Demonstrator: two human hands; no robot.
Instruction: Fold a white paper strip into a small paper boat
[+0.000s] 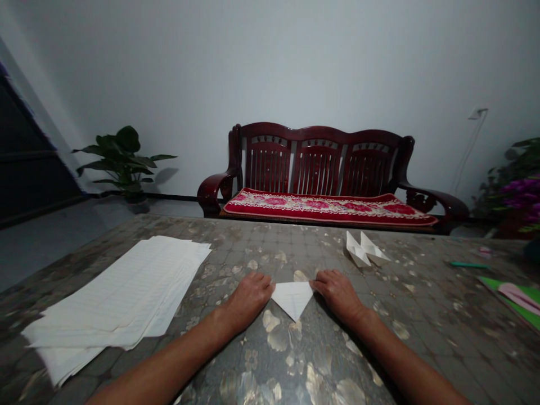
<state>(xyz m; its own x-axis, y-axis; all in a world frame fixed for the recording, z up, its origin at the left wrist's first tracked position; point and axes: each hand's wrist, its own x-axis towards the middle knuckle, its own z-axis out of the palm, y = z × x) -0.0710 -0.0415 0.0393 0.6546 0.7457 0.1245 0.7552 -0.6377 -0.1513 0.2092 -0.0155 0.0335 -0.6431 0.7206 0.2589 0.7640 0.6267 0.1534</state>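
A small sheet of white paper, folded into a triangle [293, 298] with its point toward me, lies on the patterned tablecloth [236, 365]. At its left corner, the curled fingers of my left hand [252, 298] pinch the edge. My right hand [337, 293] grips the opposite corner the same way, thumb and fingers closed. The fingertips are partly hidden behind the knuckles. Beyond my right hand stand two folded white paper shapes [366, 250] with pointed peaks, side by side.
Left of my arm lies a loose stack of written sheets [122, 292]. On the right are a green pen [469, 264] and a green item with a pink piece [517, 295]. Behind the table stand a dark red wooden bench [320, 157] and a potted plant [126, 163].
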